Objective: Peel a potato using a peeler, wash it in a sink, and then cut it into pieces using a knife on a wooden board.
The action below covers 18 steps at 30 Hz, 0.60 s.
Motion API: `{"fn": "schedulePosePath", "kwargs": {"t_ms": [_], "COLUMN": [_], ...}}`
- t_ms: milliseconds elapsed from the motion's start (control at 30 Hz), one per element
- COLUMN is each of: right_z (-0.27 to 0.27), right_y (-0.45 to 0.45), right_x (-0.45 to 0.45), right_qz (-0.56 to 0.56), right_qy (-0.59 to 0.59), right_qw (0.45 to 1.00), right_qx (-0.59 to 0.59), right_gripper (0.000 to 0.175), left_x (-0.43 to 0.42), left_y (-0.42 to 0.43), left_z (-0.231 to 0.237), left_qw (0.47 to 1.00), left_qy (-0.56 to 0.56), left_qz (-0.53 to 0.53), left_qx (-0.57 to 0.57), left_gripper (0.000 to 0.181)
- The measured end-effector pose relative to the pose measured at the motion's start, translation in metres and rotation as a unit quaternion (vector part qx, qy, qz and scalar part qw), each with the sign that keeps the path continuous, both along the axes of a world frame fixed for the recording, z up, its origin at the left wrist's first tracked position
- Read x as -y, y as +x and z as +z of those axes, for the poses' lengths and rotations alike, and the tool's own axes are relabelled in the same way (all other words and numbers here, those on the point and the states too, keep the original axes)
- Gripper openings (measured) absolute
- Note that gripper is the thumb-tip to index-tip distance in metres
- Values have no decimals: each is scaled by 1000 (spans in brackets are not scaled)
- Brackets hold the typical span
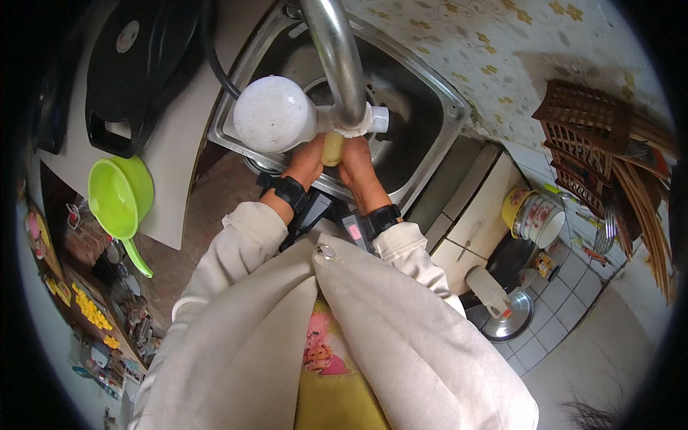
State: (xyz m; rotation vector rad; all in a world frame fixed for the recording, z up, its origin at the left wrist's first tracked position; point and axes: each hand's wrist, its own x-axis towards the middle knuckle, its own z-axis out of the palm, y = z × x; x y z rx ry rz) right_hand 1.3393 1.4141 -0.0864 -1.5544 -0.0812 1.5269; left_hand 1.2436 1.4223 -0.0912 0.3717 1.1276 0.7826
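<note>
A pale yellow oblong piece, perhaps a peeled potato (333, 150), sits between my two hands at the near side of the stainless steel sink (398, 207). My left hand (308, 159) presses against its left side, and my right hand (357, 161) against its right. The white-bodied electric faucet (275, 114) and its curved metal spout (336, 59) hang above and hide most of my fingers. Whether water is running cannot be seen. Both wrists wear black straps below rolled-up sleeves.
On the left, a black appliance (142, 59) and a green long-handled dipper (122, 196) rest on a pale tabletop (164, 199). Brown plastic baskets (583, 115) hang on the right wall. Stacked enamel bowls (537, 217) and a metal lid (510, 320) stand along the right-hand tiled counter (556, 317).
</note>
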Motion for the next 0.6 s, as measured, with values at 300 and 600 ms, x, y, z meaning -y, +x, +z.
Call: {"fn": "schedulePosePath", "kwargs": {"t_ms": [300, 600], "right_z": [-23, -52], "right_y": [21, 54], "right_x": [10, 4], "right_qz": [155, 219], "right_qy": [69, -44], "right_qw": [927, 871], "right_qx": [334, 437], "right_gripper": [32, 44], "left_x": [2, 4], "left_y": [11, -50], "left_z": [-24, -1], "left_qw": [986, 916], "left_qy": [32, 175], "left_qz": [7, -237], "left_qx": [-166, -272], "left_gripper": [30, 27]}}
